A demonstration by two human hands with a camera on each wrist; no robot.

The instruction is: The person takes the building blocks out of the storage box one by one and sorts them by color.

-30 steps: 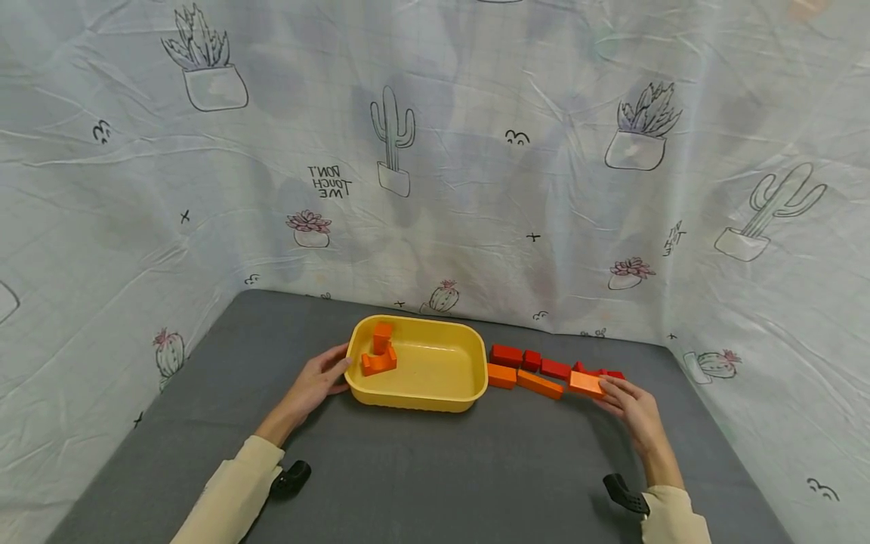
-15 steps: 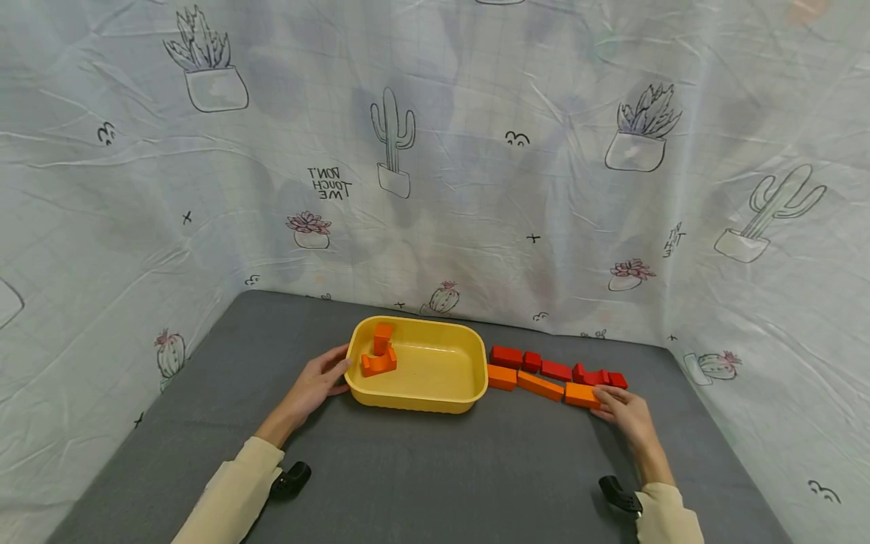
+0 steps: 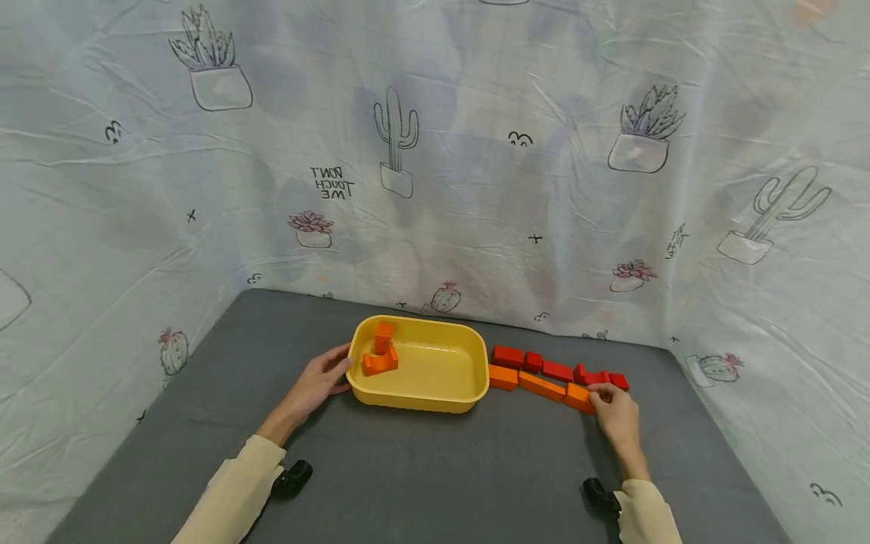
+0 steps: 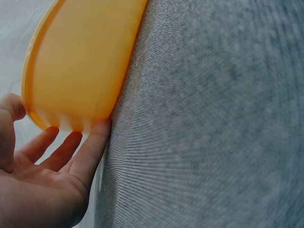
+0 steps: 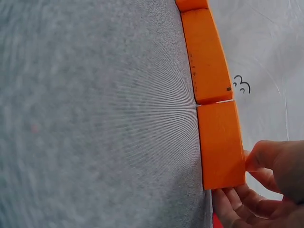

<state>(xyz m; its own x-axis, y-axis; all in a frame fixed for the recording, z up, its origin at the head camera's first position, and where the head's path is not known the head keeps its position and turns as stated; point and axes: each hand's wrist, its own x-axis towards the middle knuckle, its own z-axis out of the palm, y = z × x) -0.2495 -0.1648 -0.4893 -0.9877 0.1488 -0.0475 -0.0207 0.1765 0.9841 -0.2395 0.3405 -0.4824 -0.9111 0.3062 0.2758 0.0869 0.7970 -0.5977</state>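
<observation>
In the head view, my left hand (image 3: 318, 381) rests at the left end of a yellow plastic tray (image 3: 414, 402). The left wrist view shows its fingertips against the tray's end wall (image 4: 80, 71), the thumb by the rim. My right hand (image 3: 617, 414) holds the right end of an orange rectangular block (image 3: 578, 398), thumb at its top edge and fingers behind its end. This block (image 5: 221, 145) lies end to end with a longer orange block (image 3: 541, 386), a thin gap between them. Another orange block (image 3: 503, 377) continues the row up to the tray.
Behind the orange row runs a row of red blocks, including a long one (image 3: 507, 357) and a notched one (image 3: 591, 375). Inside the tray are an upright orange block (image 3: 384, 337) and an orange arch piece (image 3: 381, 362). A printed curtain (image 3: 462, 189) surrounds the grey table (image 3: 408, 476).
My right hand has lowered the orange block to the table and moved left with it. The block has turned into line with the orange row. My left hand stays at the tray.
</observation>
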